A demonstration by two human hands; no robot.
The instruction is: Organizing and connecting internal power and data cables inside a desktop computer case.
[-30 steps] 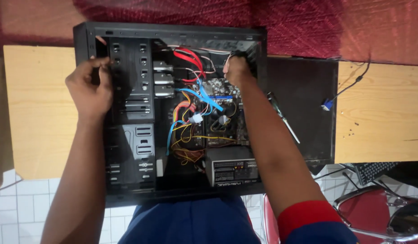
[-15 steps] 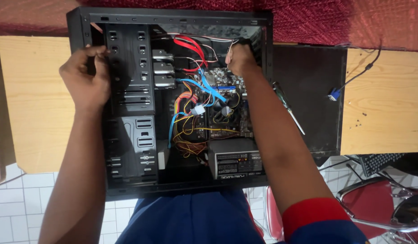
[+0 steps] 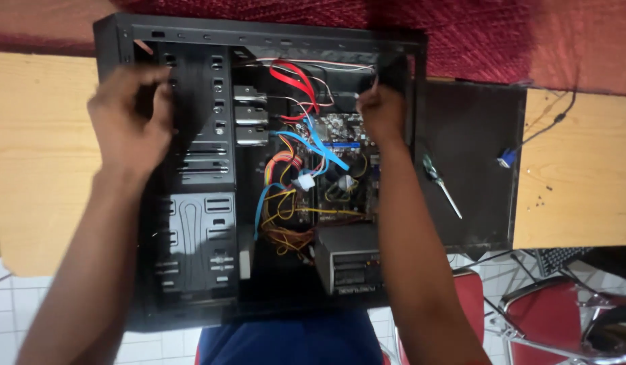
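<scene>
An open black computer case (image 3: 191, 230) lies on its side on a wooden table (image 3: 35, 169). Inside I see a motherboard (image 3: 340, 169), red, blue and yellow cables (image 3: 306, 145) and a grey power supply (image 3: 350, 260). My left hand (image 3: 130, 122) grips the drive-bay frame at the case's left side. My right hand (image 3: 384, 115) holds the case's right wall near the top corner. Blur hides the exact finger positions.
A black side panel (image 3: 472, 162) lies right of the case with a screwdriver (image 3: 440, 186) on it. A cable with a blue plug (image 3: 507, 159) rests on the wooden table at right. A red chair (image 3: 563, 318) stands at lower right. Red cloth (image 3: 495, 40) lies behind.
Both hands stay on the case sides and have shifted slightly with it. The view has drifted, so the case sits a little more to the right and lower.
</scene>
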